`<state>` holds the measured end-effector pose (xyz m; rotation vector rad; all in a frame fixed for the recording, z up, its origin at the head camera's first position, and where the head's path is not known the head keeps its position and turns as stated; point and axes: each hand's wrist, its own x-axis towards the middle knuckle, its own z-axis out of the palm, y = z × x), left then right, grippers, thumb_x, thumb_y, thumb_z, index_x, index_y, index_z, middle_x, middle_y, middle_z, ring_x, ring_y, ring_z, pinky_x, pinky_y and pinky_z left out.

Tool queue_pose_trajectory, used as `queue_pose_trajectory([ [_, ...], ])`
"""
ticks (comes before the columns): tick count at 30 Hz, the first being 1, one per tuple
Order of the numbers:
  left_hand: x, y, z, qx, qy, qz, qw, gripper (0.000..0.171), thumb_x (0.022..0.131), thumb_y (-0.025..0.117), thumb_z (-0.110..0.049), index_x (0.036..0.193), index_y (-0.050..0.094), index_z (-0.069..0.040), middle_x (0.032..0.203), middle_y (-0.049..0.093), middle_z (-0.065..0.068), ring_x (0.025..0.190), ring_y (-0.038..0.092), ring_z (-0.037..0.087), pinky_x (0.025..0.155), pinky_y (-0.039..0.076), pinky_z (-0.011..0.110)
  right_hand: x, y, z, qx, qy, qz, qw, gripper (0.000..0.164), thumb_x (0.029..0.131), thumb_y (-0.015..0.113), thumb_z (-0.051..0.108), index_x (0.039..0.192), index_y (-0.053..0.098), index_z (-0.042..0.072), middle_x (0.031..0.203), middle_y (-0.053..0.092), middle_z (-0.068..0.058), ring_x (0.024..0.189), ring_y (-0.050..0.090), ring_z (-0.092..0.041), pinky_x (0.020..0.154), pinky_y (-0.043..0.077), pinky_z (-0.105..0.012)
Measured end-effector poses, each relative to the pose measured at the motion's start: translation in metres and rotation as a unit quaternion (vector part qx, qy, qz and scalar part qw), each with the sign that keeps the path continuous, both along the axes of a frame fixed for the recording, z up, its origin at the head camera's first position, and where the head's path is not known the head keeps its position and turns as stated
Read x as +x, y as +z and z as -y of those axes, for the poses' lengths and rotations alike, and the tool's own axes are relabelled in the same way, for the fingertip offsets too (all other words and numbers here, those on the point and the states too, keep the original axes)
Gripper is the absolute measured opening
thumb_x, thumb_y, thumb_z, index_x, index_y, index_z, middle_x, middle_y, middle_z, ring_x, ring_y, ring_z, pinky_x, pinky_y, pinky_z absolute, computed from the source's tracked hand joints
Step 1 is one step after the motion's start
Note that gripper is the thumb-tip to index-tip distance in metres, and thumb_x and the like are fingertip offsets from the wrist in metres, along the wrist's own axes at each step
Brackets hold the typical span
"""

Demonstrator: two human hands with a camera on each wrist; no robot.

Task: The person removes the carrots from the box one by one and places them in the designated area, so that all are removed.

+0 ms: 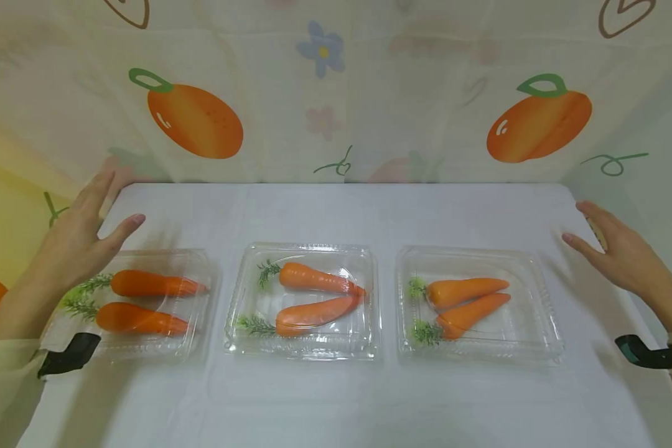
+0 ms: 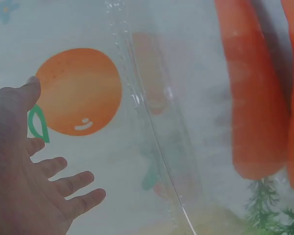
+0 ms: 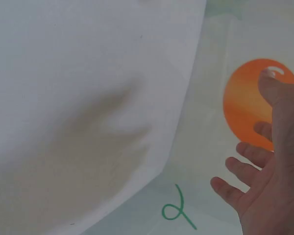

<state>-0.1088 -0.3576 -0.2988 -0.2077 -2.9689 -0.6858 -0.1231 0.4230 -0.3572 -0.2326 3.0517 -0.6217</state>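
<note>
"What does the left hand (image 1: 81,233) have hold of?"

"Nothing. Its fingers are extended and the thumb stands well apart, near the leftmost container (image 1: 197,317)."

"And the right hand (image 1: 621,252)?"

"It holds nothing either: fingers loosely extended, thumb out, by the right edge of the worktop (image 1: 313,404), apart from the rightmost container (image 1: 537,311)."

"Where are the carrots (image 1: 313,276)?"

"Two lie in each clear container, the middle container (image 1: 371,336) included, their leafy tops (image 1: 257,325) towards the left. In the middle one, the tips come together; in the rightmost, the pair lies close; in the leftmost, they lie side by side."

"What's beyond the worktop?"

"A cloth (image 1: 403,137) printed with oranges (image 1: 196,121) and flowers (image 1: 323,51)."
</note>
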Motion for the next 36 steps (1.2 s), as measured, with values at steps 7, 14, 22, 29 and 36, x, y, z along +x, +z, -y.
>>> queue_pose_trajectory([
  [7, 0.003, 0.000, -0.007, 0.032, -0.015, -0.006, 0.9993, 0.084, 0.098, 0.058, -0.027, 0.158, -0.001, -0.028, 0.165, 0.000, 0.003, 0.145, 0.008, 0.049, 0.110, 0.003, 0.071, 0.007, -0.003, -0.001, -0.014, 0.002, 0.002, 1.000, 0.072, 0.101, 0.051, 0.031, 0.154, 0.015, -0.002, 0.156, 0.014, -0.032, 0.141, 0.013, -0.055, 0.112, 0.008, -0.067],
  [14, 0.005, -0.004, -0.018, 0.066, -0.039, -0.012, 0.9969, 0.080, 0.097, 0.060, -0.023, 0.159, 0.009, -0.025, 0.164, -0.003, 0.002, 0.147, 0.006, 0.044, 0.114, 0.001, 0.064, 0.014, -0.006, -0.001, -0.004, -0.016, -0.013, 1.000, 0.072, 0.102, 0.050, 0.032, 0.153, 0.015, -0.005, 0.155, 0.014, -0.034, 0.141, 0.013, -0.054, 0.113, 0.007, -0.065],
  [22, 0.012, -0.002, -0.022, 0.049, -0.039, -0.025, 0.9977, 0.083, 0.097, 0.060, -0.026, 0.159, 0.005, -0.022, 0.164, 0.006, 0.010, 0.145, 0.011, 0.047, 0.116, 0.004, 0.061, 0.020, -0.010, 0.010, 0.002, -0.025, 0.001, 1.000, 0.073, 0.102, 0.051, 0.032, 0.154, 0.014, -0.003, 0.156, 0.010, -0.033, 0.140, 0.012, -0.055, 0.109, 0.010, -0.070],
  [29, 0.015, -0.003, -0.032, 0.046, -0.042, -0.021, 0.9978, 0.085, 0.097, 0.062, -0.026, 0.159, 0.005, -0.016, 0.162, 0.010, 0.019, 0.145, 0.011, 0.048, 0.116, 0.003, 0.061, 0.026, -0.006, 0.013, -0.007, -0.022, 0.007, 1.000, 0.070, 0.103, 0.050, 0.027, 0.154, 0.012, -0.003, 0.156, 0.010, -0.034, 0.140, 0.012, -0.056, 0.108, 0.010, -0.070],
  [36, 0.017, -0.004, -0.045, 0.053, -0.066, -0.024, 0.9961, 0.087, 0.094, 0.065, -0.024, 0.158, 0.008, -0.010, 0.162, 0.010, 0.018, 0.147, 0.010, 0.043, 0.117, 0.003, 0.059, 0.034, -0.009, 0.015, -0.028, -0.006, -0.001, 1.000, 0.067, 0.103, 0.051, 0.023, 0.154, 0.016, -0.003, 0.156, 0.010, -0.033, 0.140, 0.014, -0.056, 0.109, 0.011, -0.070],
])
